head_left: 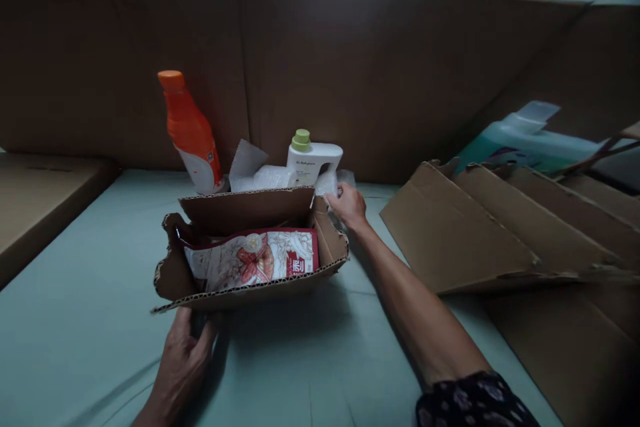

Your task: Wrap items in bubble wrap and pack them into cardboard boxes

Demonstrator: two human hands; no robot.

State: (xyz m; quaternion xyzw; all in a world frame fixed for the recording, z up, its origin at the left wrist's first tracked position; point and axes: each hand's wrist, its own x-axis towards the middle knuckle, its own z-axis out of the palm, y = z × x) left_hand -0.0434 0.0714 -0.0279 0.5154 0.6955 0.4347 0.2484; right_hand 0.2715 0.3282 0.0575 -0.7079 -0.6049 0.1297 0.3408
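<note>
A small open cardboard box (280, 288) with torn, uneven edges is in front of me. Inside it lies a white and red printed food packet (255, 257). At the box's near left bottom edge, my left hand (186, 353) grips it, its fingertips partly hidden beneath. My right hand (350, 205) is closed at the far right corner of the box, next to clear bubble wrap (265, 175). Behind the box stand a white bottle with a green cap (313, 161) and an orange bottle (193, 130), which leans in view.
Several cut cardboard pieces (460, 230) stand at the right, with a clear container of teal liquid (530, 140) behind them. A flat closed carton (45, 197) lies at the left. A tall cardboard wall (380, 73) runs along the back of the pale green table (85, 320).
</note>
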